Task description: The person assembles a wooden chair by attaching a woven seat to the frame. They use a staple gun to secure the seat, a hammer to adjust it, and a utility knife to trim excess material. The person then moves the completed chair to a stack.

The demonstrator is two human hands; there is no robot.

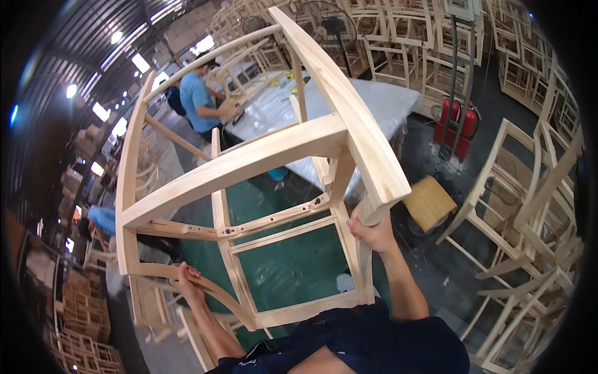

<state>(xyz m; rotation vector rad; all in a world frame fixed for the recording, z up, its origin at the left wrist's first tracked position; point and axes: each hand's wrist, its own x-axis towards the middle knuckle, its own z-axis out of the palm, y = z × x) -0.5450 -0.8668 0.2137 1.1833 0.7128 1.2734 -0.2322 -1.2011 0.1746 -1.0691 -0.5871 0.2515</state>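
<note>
A bare pale-wood chair frame (pixel 249 165) is held up in front of me, tilted, its open seat and back without panels. My left hand (pixel 189 278) is closed around a curved wooden piece at the frame's lower left. On the right, my right hand (pixel 374 234) grips a thick wooden part just beneath the end of the long side post. Dark bolt heads or holes show along an inner rail (pixel 274 219). Part of each hand's grip is hidden behind the wood.
Beyond the frame stands a plastic-covered table (pixel 386 103), where a person in a blue shirt (pixel 199 100) works. Red fire extinguishers (pixel 450 121) stand by a post at right, near a square-topped stool (pixel 430 202). More chair frames (pixel 523 206) crowd the right. Another person (pixel 103 218) bends at left.
</note>
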